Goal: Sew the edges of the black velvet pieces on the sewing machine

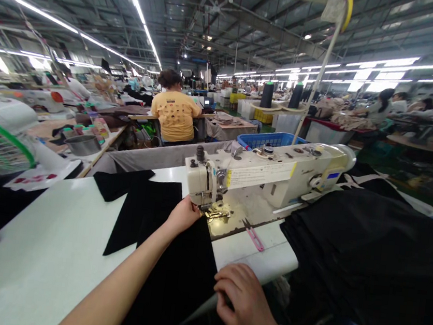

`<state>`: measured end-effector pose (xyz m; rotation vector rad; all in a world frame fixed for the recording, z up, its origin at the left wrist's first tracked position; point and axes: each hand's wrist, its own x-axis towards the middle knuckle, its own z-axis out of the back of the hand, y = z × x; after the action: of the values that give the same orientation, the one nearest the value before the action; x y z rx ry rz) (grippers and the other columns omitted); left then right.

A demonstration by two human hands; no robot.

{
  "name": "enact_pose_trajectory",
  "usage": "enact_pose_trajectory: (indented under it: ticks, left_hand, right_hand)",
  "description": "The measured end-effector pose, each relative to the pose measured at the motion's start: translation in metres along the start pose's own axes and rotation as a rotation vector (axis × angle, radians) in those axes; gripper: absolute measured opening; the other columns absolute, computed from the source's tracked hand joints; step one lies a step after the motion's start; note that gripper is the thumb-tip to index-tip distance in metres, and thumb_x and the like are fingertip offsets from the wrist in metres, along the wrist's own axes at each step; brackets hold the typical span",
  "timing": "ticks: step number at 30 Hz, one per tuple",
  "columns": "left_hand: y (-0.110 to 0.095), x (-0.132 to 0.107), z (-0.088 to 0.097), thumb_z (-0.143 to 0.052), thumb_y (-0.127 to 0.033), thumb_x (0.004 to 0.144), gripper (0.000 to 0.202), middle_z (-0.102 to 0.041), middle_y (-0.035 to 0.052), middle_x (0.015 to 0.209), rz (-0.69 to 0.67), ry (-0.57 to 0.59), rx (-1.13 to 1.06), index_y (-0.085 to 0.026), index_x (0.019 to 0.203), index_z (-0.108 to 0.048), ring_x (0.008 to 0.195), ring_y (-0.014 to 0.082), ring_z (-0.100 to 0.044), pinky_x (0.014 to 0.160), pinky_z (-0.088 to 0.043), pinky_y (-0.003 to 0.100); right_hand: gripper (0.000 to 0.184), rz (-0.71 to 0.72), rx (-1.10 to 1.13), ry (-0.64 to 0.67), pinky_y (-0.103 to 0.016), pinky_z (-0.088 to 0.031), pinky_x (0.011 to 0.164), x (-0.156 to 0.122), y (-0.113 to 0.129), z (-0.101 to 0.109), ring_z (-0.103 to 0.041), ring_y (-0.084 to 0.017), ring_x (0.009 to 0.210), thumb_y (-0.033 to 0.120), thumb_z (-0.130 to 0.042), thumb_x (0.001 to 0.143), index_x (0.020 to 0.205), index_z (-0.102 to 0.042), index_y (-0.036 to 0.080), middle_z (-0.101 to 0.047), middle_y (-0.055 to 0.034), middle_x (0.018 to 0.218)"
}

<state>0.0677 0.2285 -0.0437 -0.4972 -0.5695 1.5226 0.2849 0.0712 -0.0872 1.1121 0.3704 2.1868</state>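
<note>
Left hand [185,215] pinched at the sewing machine [254,172] needle, grip contents unclear. Black fabric [175,267] lies under it on the surface [55,238], edge beside right hand [241,303], loosely curled, thumb apart.

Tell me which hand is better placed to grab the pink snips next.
The right hand, I'd judge: it is nearer the pink snips, whose handle end lies toward it, while the left hand is up at the needle end of the sewing machine.
</note>
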Motion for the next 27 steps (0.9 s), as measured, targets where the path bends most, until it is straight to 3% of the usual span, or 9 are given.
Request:
enact_pose_trajectory:
  ticks: [13,18,20,23,25,27]
  left_hand:
    - [0.002,-0.004,-0.002,-0.064,-0.012,0.082,0.014,-0.06,-0.0018,0.075,-0.004,-0.032,0.115,-0.016,0.092,-0.055,0.067,0.0147,-0.059,0.062,-0.046,0.027]
    - [-0.008,-0.009,0.002,-0.06,-0.01,0.082,0.014,-0.063,0.0025,0.078,-0.034,-0.066,0.194,-0.015,0.093,-0.054,0.07,0.0182,-0.062,0.063,-0.047,0.028]
    - [-0.017,-0.025,0.006,-0.059,-0.01,0.083,0.013,-0.065,0.0106,0.092,-0.068,-0.128,0.265,-0.014,0.096,-0.056,0.087,0.0253,-0.063,0.075,-0.049,0.035]
    - [-0.029,-0.071,0.006,-0.058,-0.014,0.086,0.017,-0.06,0.0182,0.114,-0.154,-0.196,0.367,-0.013,0.103,-0.059,0.113,0.0357,-0.054,0.094,-0.044,0.051]
    - [-0.03,-0.111,0.002,-0.057,-0.017,0.089,0.01,-0.063,0.0123,0.107,-0.263,-0.115,0.369,-0.018,0.097,-0.062,0.104,0.0324,-0.057,0.089,-0.048,0.05]
    - [-0.024,-0.147,-0.006,-0.051,-0.016,0.092,0.014,-0.065,0.0084,0.099,-0.488,0.086,0.262,-0.022,0.091,-0.064,0.092,0.0258,-0.062,0.079,-0.055,0.041]
  right_hand:
    - [0.029,0.046,-0.029,0.032,-0.042,-0.049,0.088,0.003,0.0,0.002,-0.06,-0.022,0.09,-0.004,-0.05,0.078,0.094,-0.057,0.019,-0.066,-0.0049,0.093]
    - [0.029,0.065,-0.05,0.055,-0.045,-0.045,0.099,0.002,0.001,0.006,-0.061,-0.021,0.091,-0.003,-0.051,0.079,0.096,-0.058,0.02,-0.067,-0.0039,0.095]
    - [0.029,0.062,-0.054,0.057,-0.046,-0.042,0.104,0.002,0.001,0.007,-0.061,-0.02,0.093,-0.002,-0.051,0.08,0.097,-0.059,0.02,-0.068,-0.0033,0.097]
    - [0.027,0.055,-0.052,0.067,-0.045,-0.04,0.107,0.002,0.0,0.009,-0.061,-0.02,0.094,-0.001,-0.052,0.081,0.096,-0.06,0.02,-0.069,-0.0028,0.098]
    - [0.026,0.053,-0.051,0.072,-0.045,-0.04,0.108,0.003,0.0,0.009,-0.061,-0.02,0.095,0.0,-0.052,0.081,0.095,-0.06,0.019,-0.069,-0.0031,0.098]
    - [0.026,0.045,-0.051,0.077,-0.045,-0.04,0.108,0.004,-0.001,0.009,-0.061,-0.02,0.095,0.0,-0.051,0.081,0.096,-0.061,0.019,-0.069,-0.0036,0.097]
